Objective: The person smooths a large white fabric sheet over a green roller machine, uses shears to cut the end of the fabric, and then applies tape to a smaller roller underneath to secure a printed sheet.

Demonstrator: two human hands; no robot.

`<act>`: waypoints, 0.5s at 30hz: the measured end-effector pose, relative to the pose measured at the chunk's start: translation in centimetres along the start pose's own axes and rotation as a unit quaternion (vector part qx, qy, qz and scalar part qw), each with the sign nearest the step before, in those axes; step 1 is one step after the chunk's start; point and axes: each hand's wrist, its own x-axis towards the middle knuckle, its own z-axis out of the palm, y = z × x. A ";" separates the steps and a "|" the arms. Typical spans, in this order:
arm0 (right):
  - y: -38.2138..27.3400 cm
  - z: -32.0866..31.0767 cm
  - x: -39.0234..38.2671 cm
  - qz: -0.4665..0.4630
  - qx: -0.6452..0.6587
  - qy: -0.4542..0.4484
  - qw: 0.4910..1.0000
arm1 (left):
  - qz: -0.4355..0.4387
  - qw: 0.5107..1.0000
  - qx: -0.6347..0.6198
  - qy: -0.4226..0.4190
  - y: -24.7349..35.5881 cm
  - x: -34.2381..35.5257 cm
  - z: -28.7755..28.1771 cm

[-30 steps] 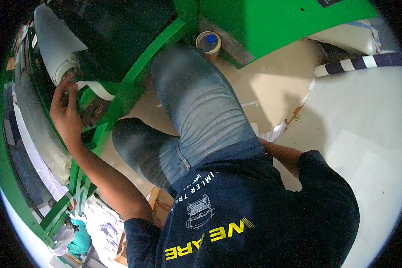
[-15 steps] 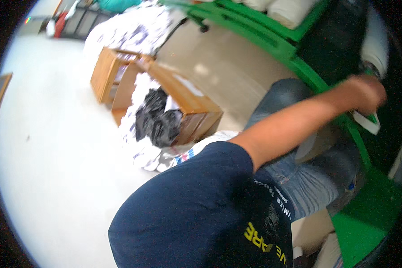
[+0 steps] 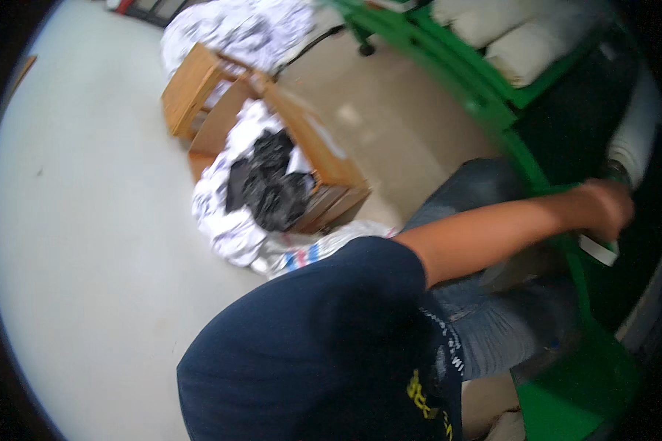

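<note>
Pale floor [image 3: 103, 198] took up the left side. Green frame [image 3: 485, 99] curved down the right. Wooden box [image 3: 338, 173] lay on the floor, well apart from the left hand [image 3: 607, 209]. Pale roll [image 3: 636, 143] stood near the far right edge, its lower end close by that hand. Fingers lost in blur: could not tell whether spread or pinching; contact with roll unclear. White strip [image 3: 599, 251] jutted from just under the hand, grip on it uncertain.
</note>
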 end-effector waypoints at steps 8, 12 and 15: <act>-12.5 -12.9 -7.9 -0.037 -0.121 0.217 0.968 | 0.017 0.981 -0.037 0.190 -3.9 -3.0 0.0; -24.6 -21.3 -16.4 -0.195 0.127 0.288 0.929 | 0.068 0.970 -0.010 0.235 -3.1 -2.5 -0.7; -33.1 -23.5 -17.0 -0.401 0.305 0.307 0.808 | 0.064 0.974 -0.033 0.216 -2.4 -2.4 -1.7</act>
